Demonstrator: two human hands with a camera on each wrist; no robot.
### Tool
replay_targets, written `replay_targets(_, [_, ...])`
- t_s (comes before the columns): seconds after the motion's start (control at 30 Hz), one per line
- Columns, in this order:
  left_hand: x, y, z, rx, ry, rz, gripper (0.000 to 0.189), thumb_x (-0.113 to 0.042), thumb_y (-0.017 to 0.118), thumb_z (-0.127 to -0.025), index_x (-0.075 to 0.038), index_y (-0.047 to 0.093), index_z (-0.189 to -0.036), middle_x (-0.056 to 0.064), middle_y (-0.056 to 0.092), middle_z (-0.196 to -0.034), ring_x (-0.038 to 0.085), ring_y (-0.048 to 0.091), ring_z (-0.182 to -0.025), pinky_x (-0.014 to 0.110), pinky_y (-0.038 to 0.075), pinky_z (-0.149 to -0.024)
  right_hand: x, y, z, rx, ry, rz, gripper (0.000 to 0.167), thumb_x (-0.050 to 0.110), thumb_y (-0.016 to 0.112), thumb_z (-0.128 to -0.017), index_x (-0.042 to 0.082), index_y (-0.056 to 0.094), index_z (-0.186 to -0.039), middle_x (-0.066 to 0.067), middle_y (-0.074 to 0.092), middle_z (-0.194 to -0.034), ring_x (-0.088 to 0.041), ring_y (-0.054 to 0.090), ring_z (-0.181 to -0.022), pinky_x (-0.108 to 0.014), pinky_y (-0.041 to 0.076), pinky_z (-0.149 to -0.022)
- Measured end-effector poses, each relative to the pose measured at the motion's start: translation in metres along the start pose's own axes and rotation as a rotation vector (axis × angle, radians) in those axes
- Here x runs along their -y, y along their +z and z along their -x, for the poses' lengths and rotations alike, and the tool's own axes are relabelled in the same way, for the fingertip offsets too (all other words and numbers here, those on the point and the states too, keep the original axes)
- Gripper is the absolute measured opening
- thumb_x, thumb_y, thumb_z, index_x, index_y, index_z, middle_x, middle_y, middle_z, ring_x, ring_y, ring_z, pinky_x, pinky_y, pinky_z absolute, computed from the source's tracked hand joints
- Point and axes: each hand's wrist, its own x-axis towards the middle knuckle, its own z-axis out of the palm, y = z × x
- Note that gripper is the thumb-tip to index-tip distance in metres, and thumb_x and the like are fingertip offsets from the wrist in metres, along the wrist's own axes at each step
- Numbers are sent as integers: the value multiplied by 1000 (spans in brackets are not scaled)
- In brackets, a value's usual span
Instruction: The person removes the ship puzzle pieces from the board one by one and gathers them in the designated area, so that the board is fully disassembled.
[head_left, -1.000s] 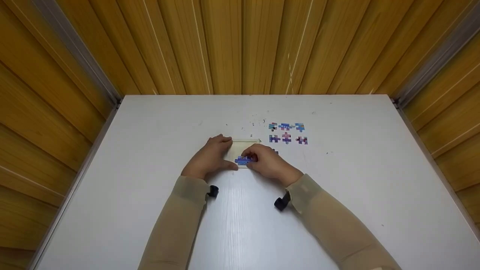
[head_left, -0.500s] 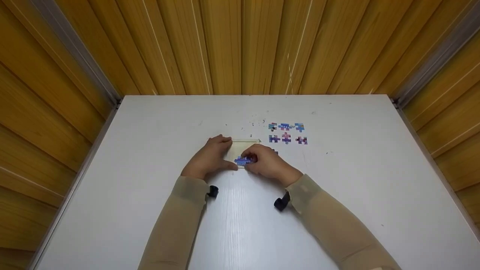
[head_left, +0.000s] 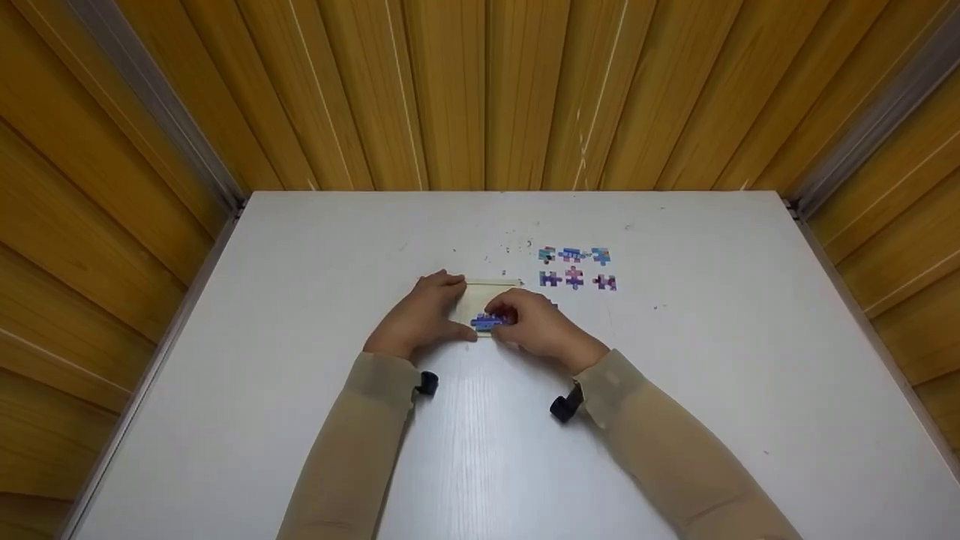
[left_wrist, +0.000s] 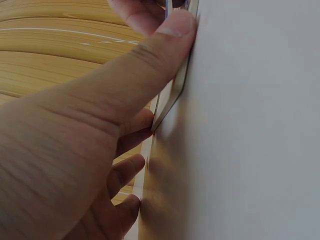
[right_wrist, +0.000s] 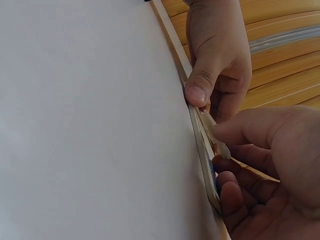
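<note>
A shallow pale tray [head_left: 472, 296] lies flat at the middle of the table. My left hand [head_left: 418, 313] holds its left side, thumb at the near edge and forefinger at the far corner; the other fingertips rest on the table behind, as the left wrist view shows. Over the tray's near part, my right hand [head_left: 538, 324] pinches a blue and purple jigsaw piece [head_left: 484, 323] between thumb and fingers. Seen edge-on in the right wrist view, this jigsaw piece [right_wrist: 223, 151] is tilted above the tray rim [right_wrist: 200, 145]. Some blue shows inside the tray below the right fingers.
Several loose jigsaw pieces [head_left: 574, 278] lie in two rows right of the tray. Another piece [head_left: 553, 305] peeks out behind the right hand. Small dark specks [head_left: 517, 246] dot the white table [head_left: 337, 247], which meets a wood-patterned wall [head_left: 517, 97] at the back.
The pinched jigsaw piece turned slightly in the right fingers half a second ago and has swung level again, staying over the tray's near edge. The left hand and tray have kept their places.
</note>
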Motion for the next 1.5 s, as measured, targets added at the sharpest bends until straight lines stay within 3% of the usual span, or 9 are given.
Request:
replay_targets(0.2, [-1, 1, 0, 4, -3, 25, 105, -44, 101, -85, -16, 50, -172, 6, 38, -185, 40, 23, -177, 56, 28, -144, 1, -6, 4, -2, 16, -63, 23, 12, 80, -101, 11, 78, -123, -9, 74, -118, -21, 65, -102, -34, 55, -88])
replay_targets(0.37, [-3, 1, -1, 4, -21, 36, 105, -43, 102, -84, -18, 50, -172, 5, 38, -186, 39, 22, -178, 56, 27, -144, 1, -12, 6, -10, 26, -82, 17, 12, 81, -100, 13, 79, -117, -7, 75, -114, -20, 65, -101, -32, 55, -86])
replay_targets(0.63, [-4, 1, -2, -1, -34, 25, 104, -44, 101, -85, -19, 50, -172, 4, 37, -186, 36, 24, -178, 54, 29, -144, -2, -26, 16, -88, 33, -123, 11, 11, 83, -99, 16, 83, -109, -3, 75, -107, -19, 61, -94, -29, 52, -79])
replay_targets(0.8, [-3, 1, -3, 4, -19, 26, 106, -43, 102, -84, -15, 50, -172, 6, 37, -186, 39, 21, -178, 56, 25, -145, -7, -39, 27, -115, 60, -135, 11, 15, 87, -98, 16, 85, -109, -5, 77, -111, -21, 60, -92, -27, 52, -75])
replay_targets(0.93, [-2, 0, -3, 10, -6, 26, 106, -42, 102, -84, -13, 49, -171, 5, 39, -185, 38, 20, -178, 54, 23, -146, -13, -46, 35, -121, 82, -147, 12, 14, 87, -99, 16, 87, -111, -6, 81, -125, -22, 64, -97, -27, 57, -81])
replay_targets(1.1, [-2, 0, -4, 3, -11, 34, 106, -41, 102, -83, -13, 50, -171, 3, 40, -184, 35, 19, -179, 52, 23, -146, -20, -55, 44, -125, 89, -137, 13, 15, 87, -100, 19, 88, -112, -4, 82, -130, -24, 66, -107, -29, 60, -91])
replay_targets(1.5, [0, 2, -4, -8, -30, 49, 108, -37, 105, -80, -14, 51, -171, 3, 40, -184, 39, 19, -179, 53, 23, -146, -38, -73, 57, -163, 136, -61, 18, 22, 88, -99, 19, 86, -117, -7, 74, -111, -26, 59, -100, -27, 51, -77])
